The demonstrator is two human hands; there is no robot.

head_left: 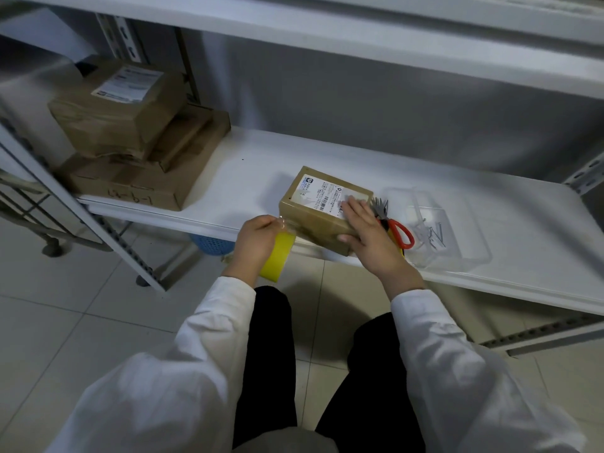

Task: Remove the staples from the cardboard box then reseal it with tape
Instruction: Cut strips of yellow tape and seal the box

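Observation:
A small brown cardboard box [313,210] with a white shipping label lies at the front edge of the white shelf [248,178]. My right hand [366,230] lies flat on the box's right end, fingers straight on the label, thumb against the front face. My left hand [258,237] grips a yellow-cored roll of clear tape [277,259] just left of the box, off the shelf's front edge. A clear strip of tape runs from the roll to the box's left front corner.
Pliers with red handles [397,232] lie right of the box. A clear plastic tray [447,233] holding loose staples sits further right. Stacked brown parcels [130,142] fill the shelf's left end. A blue basket [212,245] stands on the tiled floor below.

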